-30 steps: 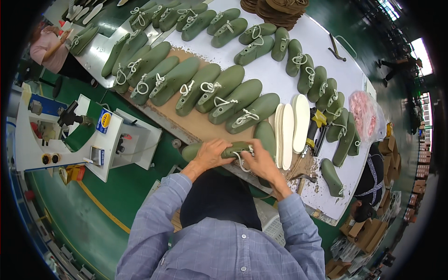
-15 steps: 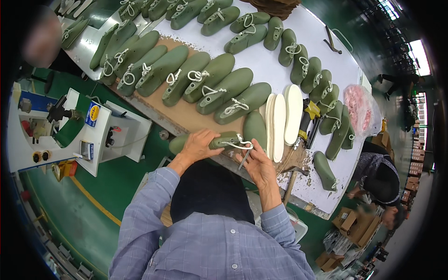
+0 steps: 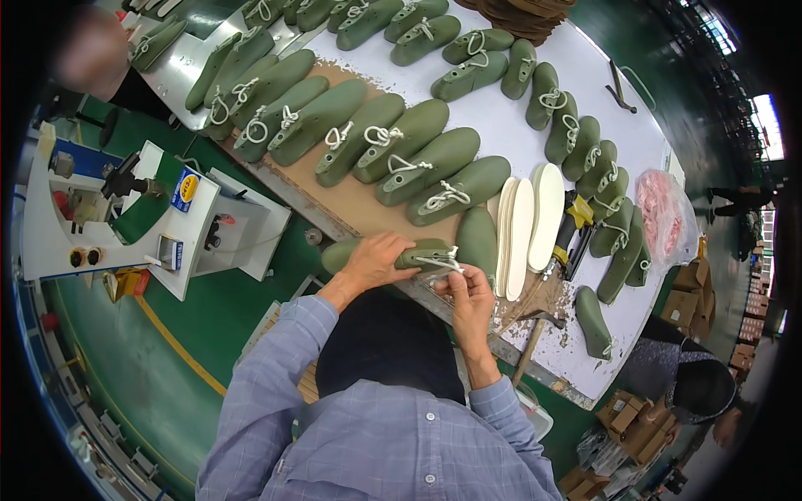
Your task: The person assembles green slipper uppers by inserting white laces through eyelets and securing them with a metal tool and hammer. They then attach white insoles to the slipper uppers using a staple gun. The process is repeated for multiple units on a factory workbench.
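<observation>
My left hand is wrapped round a green shoe last, which lies sideways at the table's near edge. A white cord comes out of the last's right end. My right hand is closed, with thumb and fingers pinching the end of this cord. Something thin and greyish shows beside its fingers, too small to make out. Just beyond, another green last stands next to a stack of cream insoles. A tied last heads the near row.
Rows of corded lasts cover the table. To the right lie a yellow-and-black tool, a hammer, a single last and a pink-filled plastic bag. A white machine stand is at left. Another person bends at right.
The view has shifted, so the scene sits further right. My right hand has closed on the cord, which runs straighter than before. The thin metal rod by that hand shows far less.
</observation>
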`<state>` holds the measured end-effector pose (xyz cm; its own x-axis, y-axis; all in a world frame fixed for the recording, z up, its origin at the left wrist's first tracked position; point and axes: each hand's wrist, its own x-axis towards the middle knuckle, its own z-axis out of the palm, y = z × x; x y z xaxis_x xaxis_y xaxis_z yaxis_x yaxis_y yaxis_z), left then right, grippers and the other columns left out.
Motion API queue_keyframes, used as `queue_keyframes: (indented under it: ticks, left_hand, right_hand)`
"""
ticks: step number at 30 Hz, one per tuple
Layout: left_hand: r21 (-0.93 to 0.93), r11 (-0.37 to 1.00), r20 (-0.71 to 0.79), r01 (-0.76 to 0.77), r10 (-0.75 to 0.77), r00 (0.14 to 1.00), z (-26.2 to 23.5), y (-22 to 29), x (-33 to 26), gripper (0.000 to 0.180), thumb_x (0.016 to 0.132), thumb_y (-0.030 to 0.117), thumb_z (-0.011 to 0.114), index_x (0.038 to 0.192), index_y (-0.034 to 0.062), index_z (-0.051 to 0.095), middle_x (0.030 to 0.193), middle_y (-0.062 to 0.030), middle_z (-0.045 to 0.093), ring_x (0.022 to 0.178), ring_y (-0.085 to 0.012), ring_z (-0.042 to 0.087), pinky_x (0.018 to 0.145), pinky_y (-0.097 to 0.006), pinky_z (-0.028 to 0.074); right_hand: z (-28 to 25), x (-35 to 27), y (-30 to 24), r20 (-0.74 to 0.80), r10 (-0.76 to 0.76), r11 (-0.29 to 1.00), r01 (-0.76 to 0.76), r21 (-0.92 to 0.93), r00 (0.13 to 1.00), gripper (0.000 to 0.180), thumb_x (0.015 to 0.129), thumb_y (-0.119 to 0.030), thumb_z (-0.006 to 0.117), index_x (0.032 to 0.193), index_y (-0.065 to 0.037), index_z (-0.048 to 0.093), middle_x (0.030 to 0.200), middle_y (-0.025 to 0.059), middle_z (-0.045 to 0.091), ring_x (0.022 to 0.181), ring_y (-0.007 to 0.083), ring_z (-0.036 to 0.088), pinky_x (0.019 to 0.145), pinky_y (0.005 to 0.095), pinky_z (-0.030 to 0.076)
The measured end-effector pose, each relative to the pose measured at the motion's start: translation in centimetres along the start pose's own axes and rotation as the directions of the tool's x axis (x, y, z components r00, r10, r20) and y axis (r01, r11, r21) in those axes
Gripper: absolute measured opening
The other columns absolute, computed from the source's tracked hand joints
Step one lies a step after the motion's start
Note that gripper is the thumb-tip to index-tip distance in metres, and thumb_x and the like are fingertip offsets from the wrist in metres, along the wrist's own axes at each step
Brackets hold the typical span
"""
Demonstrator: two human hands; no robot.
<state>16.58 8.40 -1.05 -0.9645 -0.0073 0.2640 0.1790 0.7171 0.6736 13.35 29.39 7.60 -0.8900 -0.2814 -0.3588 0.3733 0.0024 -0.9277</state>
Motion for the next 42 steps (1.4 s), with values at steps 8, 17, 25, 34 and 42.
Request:
queue_keyframes:
  ticks: [8,17,25,34,42]
  left_hand:
    - [-0.003,1.0,-0.001,0.01,-0.01,1.0,0.3,-0.1,-0.3,0.047,0.074,0.032,0.088,0.108,0.0084,0.067,0.102,-0.0076,0.07,0.095,-0.0292,0.069,0.079,-0.042,0.057]
    - [0.001,1.0,-0.011,0.019,-0.019,1.0,0.4,0.0,0.1,0.049,0.072,0.03,0.09,0.108,0.0054,0.067,0.103,-0.0079,0.071,0.091,-0.0305,0.07,0.078,-0.041,0.058]
    - [0.029,0.999,-0.011,-0.025,0.026,1.0,0.2,-0.4,-0.1,0.047,0.075,0.029,0.088,0.108,0.0047,0.066,0.103,-0.0086,0.07,0.091,-0.0303,0.07,0.078,-0.04,0.058]
    - [0.013,1.0,0.015,0.016,-0.016,1.0,0.5,0.1,0.0,0.049,0.073,0.025,0.089,0.11,0.0044,0.064,0.103,-0.0104,0.068,0.091,-0.0311,0.069,0.08,-0.041,0.058]
    - [0.054,0.998,0.01,-0.016,0.016,1.0,0.9,0.0,0.2,0.051,0.074,0.027,0.089,0.111,0.0044,0.062,0.104,-0.0112,0.068,0.093,-0.0318,0.069,0.08,-0.041,0.058]
  right_hand:
    - [1.8,1.5,4.0,-0.036,-0.313,0.905,0.286,-0.314,0.949,0.012,0.107,-0.005,0.055,0.112,0.005,0.055,0.103,0.0114,0.07,0.095,0.0179,0.074,0.084,0.0302,0.061]
    - [4.3,1.7,2.6,-0.12,-0.271,0.911,0.214,-0.352,0.955,0.017,0.103,-0.007,0.062,0.112,0.005,0.055,0.089,0.0159,0.075,0.082,0.0185,0.076,0.07,0.031,0.058]
    - [-3.9,-0.6,-1.3,0.074,-0.205,0.749,0.205,-0.63,0.976,0.014,0.098,-0.014,0.069,0.096,0.0,0.069,0.081,0.0131,0.071,0.074,0.0214,0.07,0.066,0.0349,0.053]
    - [-23.5,-8.7,10.3,-0.222,-0.288,0.279,-0.14,-0.95,0.931,0.053,0.091,-0.003,0.061,0.143,0.0,0.052,0.103,0.0182,0.064,0.093,0.0326,0.06,0.087,0.0426,0.049]
    - [-23.4,-6.7,6.3,-0.28,-0.18,0.288,-0.222,-0.931,0.943,0.06,0.092,0.002,0.052,0.151,-0.005,0.045,0.125,0.0249,0.06,0.118,0.0417,0.057,0.104,0.0478,0.045]
